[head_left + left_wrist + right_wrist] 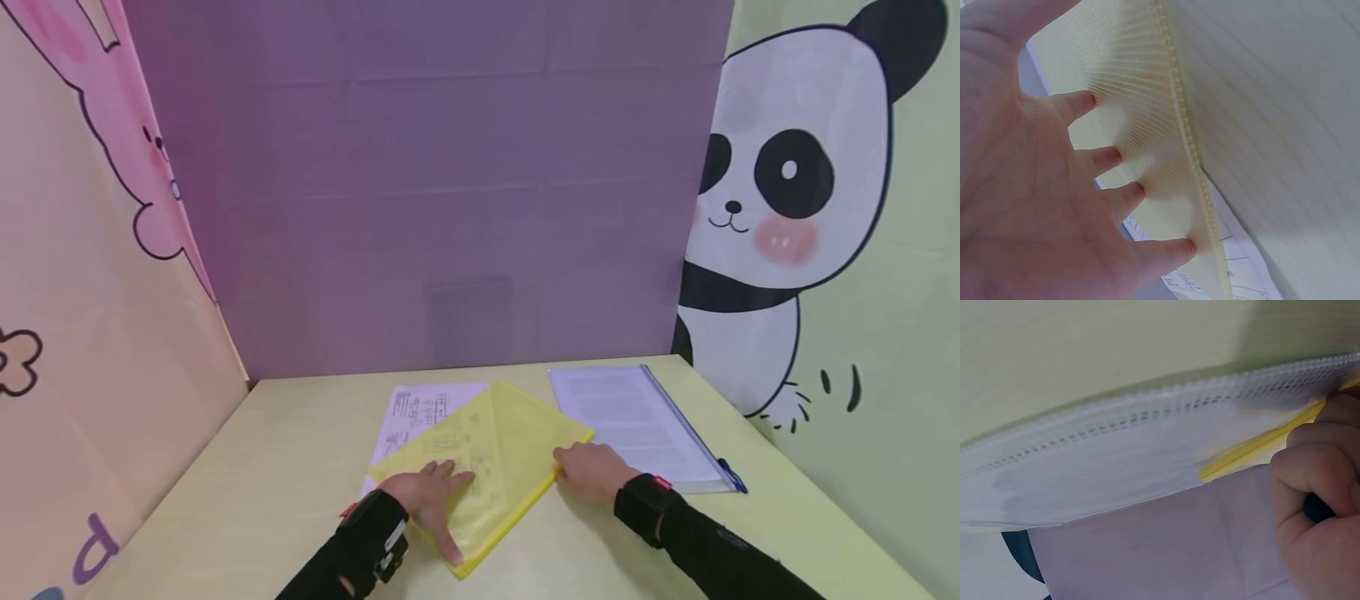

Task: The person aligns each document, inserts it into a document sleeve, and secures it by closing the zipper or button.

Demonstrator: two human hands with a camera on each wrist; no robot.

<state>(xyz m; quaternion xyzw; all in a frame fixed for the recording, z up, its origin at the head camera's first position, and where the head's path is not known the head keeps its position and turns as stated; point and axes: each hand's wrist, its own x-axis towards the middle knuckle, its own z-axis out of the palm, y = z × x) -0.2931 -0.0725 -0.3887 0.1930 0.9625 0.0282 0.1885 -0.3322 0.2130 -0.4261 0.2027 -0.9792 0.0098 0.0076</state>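
Observation:
A translucent yellow mesh document pouch (517,433) lies turned at an angle on the table. My left hand (431,500) rests on its near left part with fingers spread, the thumb near the lowest corner. In the left wrist view, the straight fingertips press on the mesh (1147,131) beside its stitched edge. My right hand (592,471) grips the pouch's right edge with curled fingers; in the right wrist view that hand (1316,469) has a yellow strip (1254,447) running out from it. A printed sheet (408,417) pokes out under the pouch's upper left side.
To the right, a clear zip pouch (622,417) with printed pages lies close to my right hand, a dark blue pull (732,475) at its corner. A purple panel (465,208) stands along the table's (300,450) back edge. Walls with cartoon drawings flank both sides.

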